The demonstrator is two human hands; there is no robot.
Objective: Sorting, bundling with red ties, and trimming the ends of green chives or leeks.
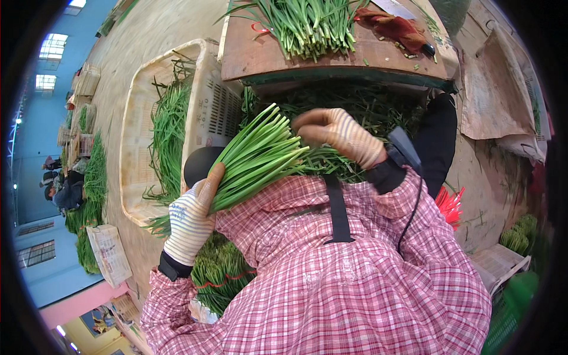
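Observation:
In my left hand (pixel 193 217), in a striped knit glove with a coated palm, is a bunch of green garlic chives (pixel 259 157), its cut ends fanned up and to the right. My right hand (pixel 339 133), gloved alike and slightly blurred, is raised just right of those ends with its fingers curled. A gap seems to part it from the bunch, and I see nothing held in it. Beyond both hands, a pile of chives (pixel 306 29) lies on a wooden table (pixel 248 57), cut ends towards me. Loose green leaves (pixel 377 106) fill the space below the table edge.
A white plastic crate (pixel 193 115) holding chive leaves stands left of the table. On the table lie a dark-red cloth-wrapped tool (pixel 395 29) and cut stem bits. Banded chive bundles (pixel 222 270) sit by my left elbow, red ties (pixel 449 206) at my right. Several people work far left.

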